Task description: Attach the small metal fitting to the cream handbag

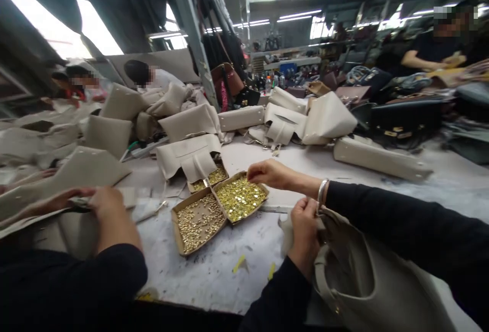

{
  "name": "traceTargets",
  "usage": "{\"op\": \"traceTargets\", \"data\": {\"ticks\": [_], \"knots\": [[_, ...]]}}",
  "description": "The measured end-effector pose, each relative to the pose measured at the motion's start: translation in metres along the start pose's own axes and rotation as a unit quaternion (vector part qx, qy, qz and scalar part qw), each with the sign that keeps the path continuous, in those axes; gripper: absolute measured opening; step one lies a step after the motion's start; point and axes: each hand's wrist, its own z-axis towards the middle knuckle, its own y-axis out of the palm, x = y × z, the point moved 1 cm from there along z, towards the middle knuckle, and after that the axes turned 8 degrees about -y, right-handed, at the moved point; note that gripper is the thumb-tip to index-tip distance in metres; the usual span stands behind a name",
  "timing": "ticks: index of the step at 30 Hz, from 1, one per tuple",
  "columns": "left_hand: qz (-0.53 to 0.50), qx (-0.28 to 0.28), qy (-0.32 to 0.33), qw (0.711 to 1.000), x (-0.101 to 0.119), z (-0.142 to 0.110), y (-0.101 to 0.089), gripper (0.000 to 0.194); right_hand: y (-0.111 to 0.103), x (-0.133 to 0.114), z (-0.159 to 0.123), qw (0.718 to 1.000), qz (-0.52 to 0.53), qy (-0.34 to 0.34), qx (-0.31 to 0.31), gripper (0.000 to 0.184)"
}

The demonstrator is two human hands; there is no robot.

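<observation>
Beige bag (362, 276) cropped, in left grip (305, 230); right grip (267, 173) over rivet tray (248, 214), closure unclear.

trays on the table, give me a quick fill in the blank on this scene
1. The right hand reaches over a tray of ___ metal pieces.
2. The left hand grips a beige ___.
3. The bracelet sits on the ___ wrist.
Missing words: gold; bag; right.
</observation>
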Motion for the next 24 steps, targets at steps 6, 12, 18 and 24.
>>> {"op": "traceTargets", "data": {"ticks": [6, 12, 18, 24], "knots": [[0.034, -0.042, 0.026, 0.998, 0.007, -0.007, -0.007, 0.026, -0.039, -0.022, -0.112, 0.937, 0.288, 0.052, 0.192, 0.008], [0.13, -0.047, 0.096, 0.986, 0.015, -0.021, -0.005, 0.021, -0.023, -0.019, -0.205, 0.927, 0.163, 0.166, 0.294, 0.01], [0.199, -0.08, 0.133, 0.968, 0.021, -0.033, -0.004, 0.025, -0.002, -0.016, -0.229, 0.904, 0.156, 0.147, 0.369, 0.009], [0.238, -0.11, 0.19, 0.946, 0.021, -0.036, -0.002, 0.023, 0.002, -0.005, -0.227, 0.906, 0.186, 0.141, 0.354, 0.008]]}}
